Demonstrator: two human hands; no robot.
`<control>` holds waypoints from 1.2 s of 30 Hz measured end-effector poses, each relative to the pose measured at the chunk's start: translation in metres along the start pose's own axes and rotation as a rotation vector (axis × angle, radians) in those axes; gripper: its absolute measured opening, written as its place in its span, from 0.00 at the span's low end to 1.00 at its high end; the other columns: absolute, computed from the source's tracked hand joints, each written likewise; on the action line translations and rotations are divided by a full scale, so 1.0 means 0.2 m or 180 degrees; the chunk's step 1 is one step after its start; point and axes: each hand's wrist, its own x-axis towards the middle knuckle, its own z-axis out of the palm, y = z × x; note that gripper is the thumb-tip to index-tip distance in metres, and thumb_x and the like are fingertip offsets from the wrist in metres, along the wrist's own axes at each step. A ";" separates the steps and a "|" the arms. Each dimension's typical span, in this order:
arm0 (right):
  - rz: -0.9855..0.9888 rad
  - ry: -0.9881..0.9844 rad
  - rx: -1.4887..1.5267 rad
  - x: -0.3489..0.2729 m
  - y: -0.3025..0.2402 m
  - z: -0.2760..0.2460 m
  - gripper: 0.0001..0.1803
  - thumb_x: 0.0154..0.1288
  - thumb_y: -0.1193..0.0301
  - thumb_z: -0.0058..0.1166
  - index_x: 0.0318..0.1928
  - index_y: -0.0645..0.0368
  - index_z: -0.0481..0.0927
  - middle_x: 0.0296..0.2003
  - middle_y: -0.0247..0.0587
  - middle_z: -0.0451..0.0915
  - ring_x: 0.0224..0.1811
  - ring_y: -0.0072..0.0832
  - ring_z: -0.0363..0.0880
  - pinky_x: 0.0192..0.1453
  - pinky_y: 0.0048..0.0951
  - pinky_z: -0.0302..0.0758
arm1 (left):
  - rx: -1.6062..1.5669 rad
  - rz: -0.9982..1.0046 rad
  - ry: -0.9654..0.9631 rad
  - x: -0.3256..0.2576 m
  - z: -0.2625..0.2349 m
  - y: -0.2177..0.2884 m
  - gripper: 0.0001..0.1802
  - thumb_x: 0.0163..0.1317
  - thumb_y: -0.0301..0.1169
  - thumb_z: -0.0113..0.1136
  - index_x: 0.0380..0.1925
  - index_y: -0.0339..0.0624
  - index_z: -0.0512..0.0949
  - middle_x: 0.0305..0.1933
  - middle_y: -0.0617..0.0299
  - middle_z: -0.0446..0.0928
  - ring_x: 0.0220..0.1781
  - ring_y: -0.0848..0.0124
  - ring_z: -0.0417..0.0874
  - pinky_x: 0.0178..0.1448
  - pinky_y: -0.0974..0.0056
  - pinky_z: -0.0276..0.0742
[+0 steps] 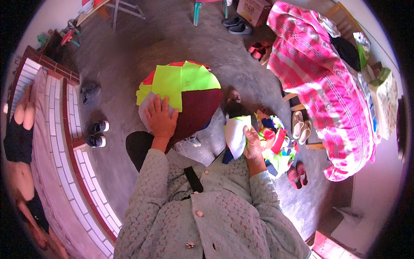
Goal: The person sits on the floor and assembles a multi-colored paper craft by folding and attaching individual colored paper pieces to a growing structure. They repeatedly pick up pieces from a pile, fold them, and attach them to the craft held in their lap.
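Your roundish patchwork cloth [195, 102] lies spread at twelve o'clock, yellow-green, red and dark red, with a gray patch [145, 111] at its eight o'clock side. At one o'clock, your small white-and-yellow piece [234, 139] points tip down.

The grey floor [207, 43] is occupied at the top of the frame by dark slippers [239, 29] and a cardboard box [253, 11], at the left by dark shoes [95, 141], and right of centre by heaped coloured scraps [276, 142], beside which cream shoes [297, 123] and maroon shoes [294, 177] are set.
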 end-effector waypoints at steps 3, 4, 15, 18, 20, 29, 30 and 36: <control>0.0076 -0.0095 0.0051 0.00 0.01 -0.01 0.21 0.62 0.64 0.56 0.53 0.61 0.71 0.45 0.38 0.78 0.45 0.28 0.77 0.51 0.30 0.73 | 0.0037 0.0035 -0.0027 0.00 0.01 -0.02 0.31 0.58 0.49 0.51 0.59 0.47 0.66 0.67 0.53 0.58 0.70 0.54 0.52 0.70 0.45 0.42; 0.0079 -0.0099 0.0090 0.00 0.01 -0.01 0.21 0.62 0.64 0.56 0.52 0.60 0.71 0.45 0.38 0.78 0.45 0.27 0.77 0.51 0.30 0.73 | 0.0046 0.0051 -0.0028 0.00 0.02 -0.03 0.31 0.58 0.50 0.51 0.59 0.47 0.66 0.67 0.53 0.58 0.70 0.54 0.52 0.70 0.45 0.41; 0.0070 -0.0247 -0.0011 0.00 0.01 0.01 0.21 0.61 0.66 0.58 0.53 0.59 0.71 0.44 0.34 0.78 0.44 0.25 0.76 0.51 0.29 0.72 | -0.1298 0.0018 0.0107 0.07 -0.13 0.03 0.30 0.52 0.42 0.61 0.53 0.38 0.69 0.58 0.48 0.66 0.62 0.51 0.64 0.65 0.50 0.55; -0.0003 -0.0305 -0.0177 -0.02 0.00 0.03 0.21 0.61 0.66 0.57 0.53 0.60 0.70 0.44 0.35 0.77 0.44 0.26 0.75 0.50 0.30 0.71 | -0.2481 0.0309 -0.0054 0.08 -0.33 0.33 0.25 0.48 0.34 0.65 0.46 0.35 0.72 0.48 0.48 0.73 0.51 0.52 0.73 0.56 0.56 0.67; 0.0019 -0.0290 -0.0173 -0.01 0.01 0.02 0.21 0.60 0.67 0.57 0.52 0.60 0.71 0.43 0.36 0.78 0.44 0.26 0.76 0.50 0.30 0.72 | -0.2983 0.0592 -0.0310 0.01 -0.38 0.52 0.22 0.48 0.35 0.65 0.43 0.39 0.74 0.42 0.53 0.75 0.44 0.57 0.77 0.48 0.59 0.73; -0.0167 -0.0179 -0.0532 0.00 0.06 -0.02 0.16 0.60 0.70 0.58 0.47 0.60 0.73 0.40 0.36 0.78 0.41 0.24 0.76 0.46 0.26 0.73 | -0.3001 0.0793 -0.0596 -0.21 -0.26 0.81 0.24 0.38 0.36 0.72 0.33 0.43 0.68 0.34 0.56 0.69 0.36 0.55 0.74 0.37 0.56 0.71; -0.0208 -0.0193 -0.0536 0.00 0.07 0.00 0.16 0.60 0.69 0.57 0.47 0.60 0.73 0.41 0.36 0.78 0.41 0.24 0.76 0.47 0.26 0.73 | -0.2970 0.0766 -0.0678 -0.22 -0.26 0.80 0.25 0.37 0.36 0.72 0.33 0.42 0.68 0.34 0.55 0.69 0.37 0.55 0.74 0.37 0.56 0.71; -0.0144 -0.0099 -0.0662 -0.02 0.07 0.01 0.19 0.65 0.59 0.50 0.48 0.60 0.74 0.41 0.34 0.77 0.41 0.23 0.75 0.48 0.25 0.71 | -0.2725 0.0774 -0.0747 -0.24 -0.29 0.79 0.27 0.37 0.34 0.70 0.34 0.41 0.65 0.38 0.53 0.66 0.41 0.54 0.72 0.40 0.55 0.72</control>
